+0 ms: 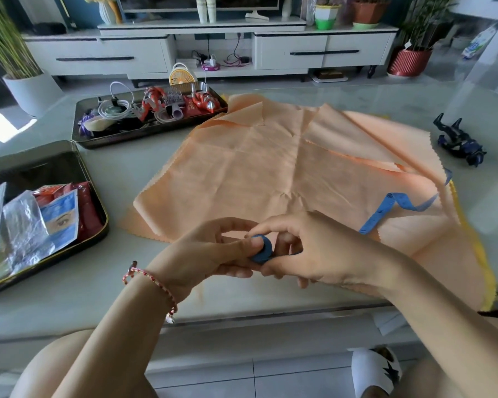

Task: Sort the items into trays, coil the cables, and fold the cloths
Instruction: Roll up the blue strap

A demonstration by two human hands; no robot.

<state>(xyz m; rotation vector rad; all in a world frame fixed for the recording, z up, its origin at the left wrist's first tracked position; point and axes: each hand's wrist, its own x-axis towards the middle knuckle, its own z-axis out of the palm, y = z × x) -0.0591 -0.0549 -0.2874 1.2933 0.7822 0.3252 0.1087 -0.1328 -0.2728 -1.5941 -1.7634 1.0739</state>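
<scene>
Left hand (210,254) and right hand (314,254) both pinch the blue tape measure (262,250), rolled tight near the front edge of the tabletop (98,282), its numbered tail trailing right across the peach cloth (256,168).

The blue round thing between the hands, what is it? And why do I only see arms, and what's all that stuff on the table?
There is no machine here, just a person. The one picture comes from a camera worn on their head, looking down, so you see only their arms. The left hand, the one with the bracelet, and the right hand both pinch a blue tape measure rolled into a little wheel. Its loose end shows to the right, lying on the orange cloths spread on the table. At the left, a near tray holds shiny packets. A far tray holds white cables and red toys. A dark toy figure lies alone at the far right.
</scene>
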